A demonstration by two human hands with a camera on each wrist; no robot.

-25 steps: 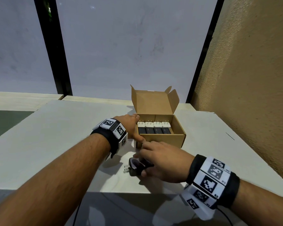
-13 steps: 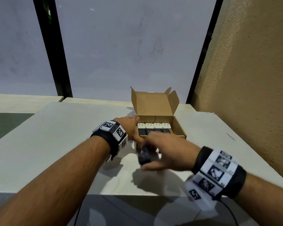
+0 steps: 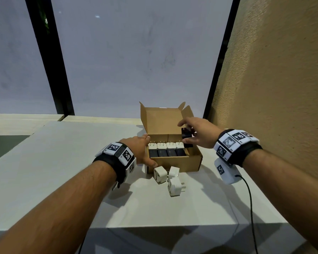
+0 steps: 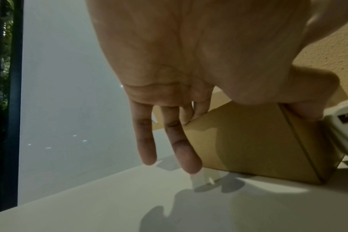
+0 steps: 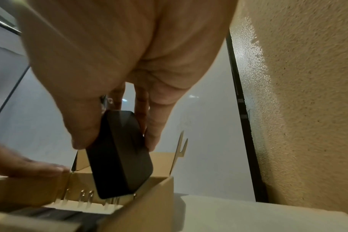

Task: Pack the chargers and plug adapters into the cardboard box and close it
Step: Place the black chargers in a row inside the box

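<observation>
- Nearest the person, three white plug adapters lie loose on the table just in front of the cardboard box, within easy reach and likely next to be packed.
- The left hand braces the box's left wall, fingers relaxed and straight; probably this keeps the box from sliding.
- Inside, a white row stands prongs-up behind a black row.
- The right hand pinches a black charger over the box's right end, beside the upright lid.
- The right wrist view alone shows thumb and fingers clamping the charger's sides; the left wrist view alone shows fingertips reaching the tabletop.
</observation>
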